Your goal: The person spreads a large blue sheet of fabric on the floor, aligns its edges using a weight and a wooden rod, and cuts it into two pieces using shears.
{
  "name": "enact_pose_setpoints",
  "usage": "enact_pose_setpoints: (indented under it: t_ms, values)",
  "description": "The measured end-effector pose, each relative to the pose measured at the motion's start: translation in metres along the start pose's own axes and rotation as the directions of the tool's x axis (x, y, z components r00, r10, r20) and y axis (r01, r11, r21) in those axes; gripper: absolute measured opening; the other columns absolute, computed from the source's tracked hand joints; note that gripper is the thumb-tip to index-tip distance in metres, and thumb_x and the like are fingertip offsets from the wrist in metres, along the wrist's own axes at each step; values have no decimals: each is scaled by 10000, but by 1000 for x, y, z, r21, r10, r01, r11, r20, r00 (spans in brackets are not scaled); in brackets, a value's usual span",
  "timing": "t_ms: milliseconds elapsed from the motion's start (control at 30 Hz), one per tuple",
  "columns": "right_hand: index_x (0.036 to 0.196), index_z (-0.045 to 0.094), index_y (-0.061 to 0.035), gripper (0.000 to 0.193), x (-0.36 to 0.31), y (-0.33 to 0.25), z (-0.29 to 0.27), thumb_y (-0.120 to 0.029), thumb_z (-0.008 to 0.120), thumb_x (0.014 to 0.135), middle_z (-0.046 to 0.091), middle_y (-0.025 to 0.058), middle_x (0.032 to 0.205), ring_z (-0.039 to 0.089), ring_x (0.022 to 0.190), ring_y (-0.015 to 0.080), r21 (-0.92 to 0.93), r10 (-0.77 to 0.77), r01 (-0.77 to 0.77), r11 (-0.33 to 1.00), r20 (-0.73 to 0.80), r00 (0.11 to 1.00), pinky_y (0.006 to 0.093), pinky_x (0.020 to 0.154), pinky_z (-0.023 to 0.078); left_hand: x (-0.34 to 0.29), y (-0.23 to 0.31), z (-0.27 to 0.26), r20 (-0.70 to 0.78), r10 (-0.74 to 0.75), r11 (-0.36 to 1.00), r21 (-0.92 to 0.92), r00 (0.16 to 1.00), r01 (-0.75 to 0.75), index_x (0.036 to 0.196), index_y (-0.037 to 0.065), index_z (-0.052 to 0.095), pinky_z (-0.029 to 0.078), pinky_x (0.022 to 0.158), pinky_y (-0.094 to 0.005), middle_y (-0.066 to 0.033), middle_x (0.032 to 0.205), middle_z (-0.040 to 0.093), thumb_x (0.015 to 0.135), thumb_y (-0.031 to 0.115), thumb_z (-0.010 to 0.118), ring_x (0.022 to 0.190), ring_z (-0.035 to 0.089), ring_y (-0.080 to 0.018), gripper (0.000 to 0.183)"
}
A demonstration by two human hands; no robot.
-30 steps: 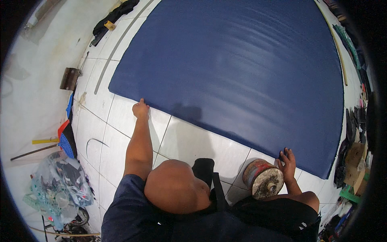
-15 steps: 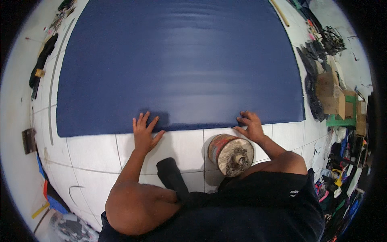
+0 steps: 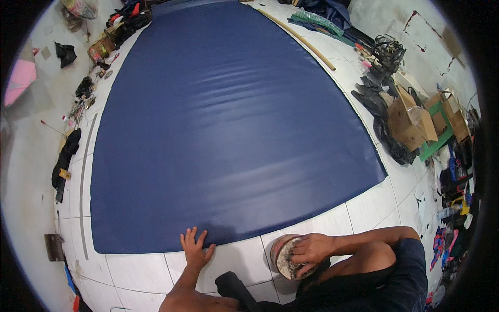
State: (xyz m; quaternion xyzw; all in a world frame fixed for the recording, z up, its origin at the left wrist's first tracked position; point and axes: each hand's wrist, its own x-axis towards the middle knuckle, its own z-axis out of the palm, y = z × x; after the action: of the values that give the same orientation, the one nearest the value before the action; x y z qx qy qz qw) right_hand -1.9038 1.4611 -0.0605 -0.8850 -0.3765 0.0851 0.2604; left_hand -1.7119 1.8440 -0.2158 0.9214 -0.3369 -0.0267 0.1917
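A large dark blue sheet [image 3: 208, 145], smooth and slightly shiny, lies spread on a white tiled floor [image 3: 370, 207]. My left hand [image 3: 196, 249] rests with spread fingers on its near edge, left of the middle. Near my knee, just off that edge, stands a round tin [image 3: 281, 255] with a reddish worn side and a grimy top. My right hand [image 3: 313, 250] grips the top of this tin, fingers curled over its middle and hiding the knob there.
A yellowish pole [image 3: 306, 44] lies along the sheet's right edge, a thin grey strip [image 3: 86, 197] along its left. Open cardboard boxes [image 3: 410, 122], a green frame [image 3: 439, 135] and black plastic [image 3: 387, 130] crowd the right side. A black cloth bundle [image 3: 66, 156] lies at the left wall.
My right hand has left the sheet's edge and moved onto the tin's top. My left hand stays at the edge. The view has tilted up, showing more of the sheet's far end.
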Motion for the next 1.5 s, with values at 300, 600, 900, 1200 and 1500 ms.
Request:
enact_pose_setpoints:
  t_ms: [300,600,900,1200,1500]
  values:
    - [706,488,-102,346,-20,9,-11,-355,678,847,506,79,528,560,479,303,-29,166,-178,984,-238,957,413,453,441,12,2,-4,-11,34,999,7,999,-34,1300,128,578,175,1137,-617,-220,1435,422,769,346,789,1378,326,-434,613]
    - [628,485,-120,340,-10,56,-70,-310,723,778,470,51,495,497,419,255,-129,241,-419,899,-654,717,399,407,389,23,12,-20,118,50,998,36,992,-54,1276,77,567,202,1098,-621,-266,1385,436,810,377,724,1321,354,-465,575]
    - [853,615,-87,348,1,107,-71,-424,694,817,620,110,661,653,665,318,231,746,-736,636,-429,510,440,599,515,53,31,-47,560,-149,985,159,815,70,1316,23,529,225,1109,-636,-319,1427,374,832,438,684,1367,309,-486,656]
    - [1336,468,-100,558,-35,11,-186,-362,643,875,632,198,1133,625,1049,385,483,864,-779,401,83,496,483,882,497,240,221,-207,556,-241,819,-323,795,474,1112,22,656,484,889,-366,-140,1076,679,951,279,607,985,641,-249,307]
    - [1157,629,-57,582,-235,-211,-284,-572,553,897,663,212,1135,633,1062,392,548,888,-832,-84,420,187,488,922,494,211,368,-392,798,-307,731,-151,518,665,963,10,699,484,750,-325,-81,768,662,922,314,635,806,616,-156,314]
